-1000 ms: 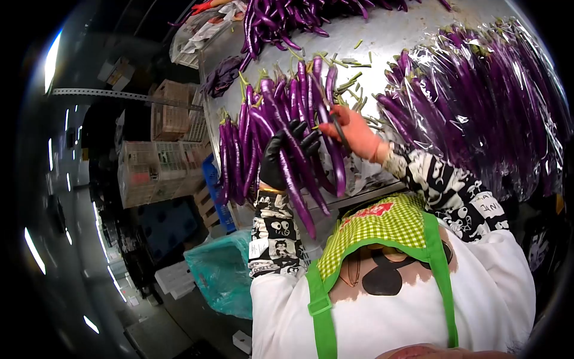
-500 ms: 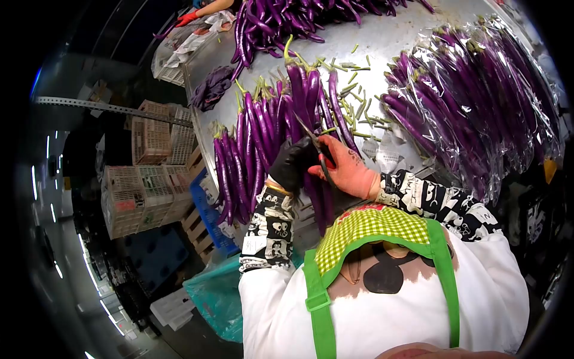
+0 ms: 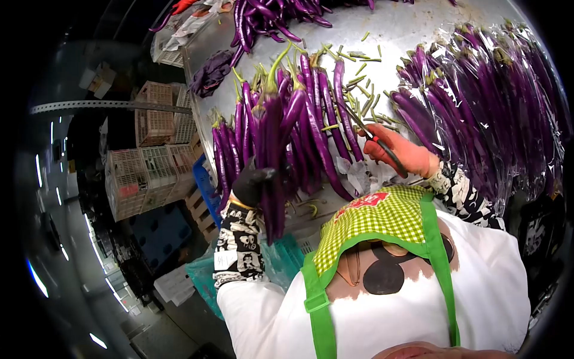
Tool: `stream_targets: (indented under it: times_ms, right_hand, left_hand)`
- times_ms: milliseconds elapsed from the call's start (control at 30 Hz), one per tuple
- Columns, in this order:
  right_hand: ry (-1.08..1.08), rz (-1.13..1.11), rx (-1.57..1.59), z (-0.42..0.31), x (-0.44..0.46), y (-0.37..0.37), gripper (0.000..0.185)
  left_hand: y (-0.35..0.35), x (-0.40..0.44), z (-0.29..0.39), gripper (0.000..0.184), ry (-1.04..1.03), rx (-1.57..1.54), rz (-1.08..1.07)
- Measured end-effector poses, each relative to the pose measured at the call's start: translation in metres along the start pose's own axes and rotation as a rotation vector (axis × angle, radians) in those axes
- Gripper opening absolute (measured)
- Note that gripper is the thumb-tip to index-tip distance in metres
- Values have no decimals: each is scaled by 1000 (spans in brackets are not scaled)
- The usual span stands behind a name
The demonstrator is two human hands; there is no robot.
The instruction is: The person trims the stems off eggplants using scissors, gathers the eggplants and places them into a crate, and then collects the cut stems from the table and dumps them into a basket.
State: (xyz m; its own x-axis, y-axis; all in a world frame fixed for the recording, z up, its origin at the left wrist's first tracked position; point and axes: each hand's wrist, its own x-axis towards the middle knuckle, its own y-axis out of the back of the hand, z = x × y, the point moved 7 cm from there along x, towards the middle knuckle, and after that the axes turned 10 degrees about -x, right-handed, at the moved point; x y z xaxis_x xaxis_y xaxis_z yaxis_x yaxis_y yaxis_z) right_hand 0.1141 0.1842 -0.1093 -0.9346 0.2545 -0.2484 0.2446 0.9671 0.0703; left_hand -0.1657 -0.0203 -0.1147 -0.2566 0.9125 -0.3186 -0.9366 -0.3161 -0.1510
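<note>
My left hand (image 3: 254, 184), in a black glove, is closed around a few long purple eggplants (image 3: 272, 128) held upright, stem ends pointing away from me; they look slightly blurred. One of them carries a long green stem. In my right hand (image 3: 402, 152), wearing an orange-red glove, is a pair of scissors (image 3: 387, 152), its blades pointing up and left, apart from the held eggplants. Beyond and around my left hand, a row of loose eggplants (image 3: 323, 128) lies on the metal table (image 3: 394, 24). Cut green stem pieces (image 3: 359, 90) are scattered between that row and the right side.
Plastic-wrapped eggplants (image 3: 496, 102) fill the table's right side. More loose eggplants (image 3: 269, 18) are heaped at the far edge, near a dark crumpled cloth (image 3: 212, 73). Crates (image 3: 140, 182) stand on the left, with a teal plastic bag (image 3: 206, 272) below. Another person's red glove (image 3: 182, 6) shows top left.
My left hand has moved left with the eggplants. My right hand has drawn away to the right with the scissors, which were beside the left hand before.
</note>
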Motion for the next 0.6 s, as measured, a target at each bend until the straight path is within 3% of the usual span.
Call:
stream_targets:
  times_ms: [33,100,200,267,300,467,600]
  right_hand:
    - [35,10,21,4,-2,3,73]
    - [59,-35,-113,7,-2,6,75]
    - [88,-104,-156,16,-1,4,79]
    - [119,-117,-151,12,-4,3,80]
    - [106,-137,-164,8,-5,3,80]
    - [97,-211,-10,17,-6,-4,78]
    - [15,-206,-86,18,-10,-2,81]
  left_hand:
    - [10,-9,-14,49,156,-107,43]
    - [40,-30,-25,55,194,270,96]
    - [27,-60,-21,64,322,190,169]
    - [-64,-47,40,65,446,-177,83]
    - [-70,-47,31,65,503,-291,-65]
    - [-72,-55,20,62,641,-222,-154]
    - [-63,-50,8,59,653,-151,-193]
